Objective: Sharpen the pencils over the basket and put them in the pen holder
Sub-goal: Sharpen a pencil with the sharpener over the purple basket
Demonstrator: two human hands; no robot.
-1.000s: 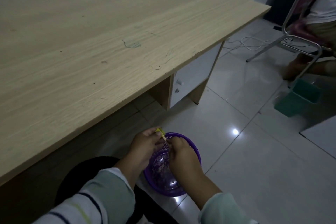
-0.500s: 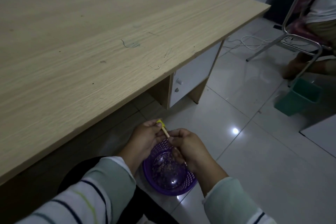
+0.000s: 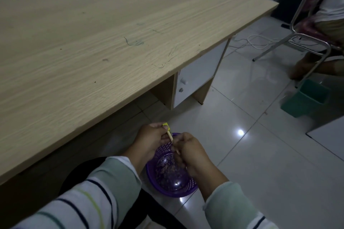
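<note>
A yellow sharpener [image 3: 165, 126] is pinched in the curled fingertips of the left hand [image 3: 150, 140], at the far tip of those fingers, nearest the desk edge. A thin, pale pencil [image 3: 170, 136] is seen running from the sharpener down toward the right hand [image 3: 192, 153], where it is gripped between the curled fingers and thumb; a short end of it shows just past those fingers on the near side. Both hands are held close together, the fingertips nearly meeting around the pencil. A purple perforated basket [image 3: 172, 193] is placed on the tiled floor [image 3: 251, 163] directly below the fingers of both hands, and dark shavings [image 3: 167, 170] are scattered over its bottom. Part of the basket is hidden behind the right hand and wrist. Striped, pale green sleeves [image 3: 96, 189] are worn on both forearms. Beyond and to the left of the fingers, a light wooden desk [image 3: 93, 42] is spread across the view, its top marked with a few pen scribbles, and a white cabinet door [image 3: 201, 74] is fitted under its right end. Well away to the right of the fingers, a green bin [image 3: 305, 99] is set on the floor beside a metal-framed chair [image 3: 314, 46], on which another person is partly seen, and a white cable [image 3: 257, 42] is lying behind it.
</note>
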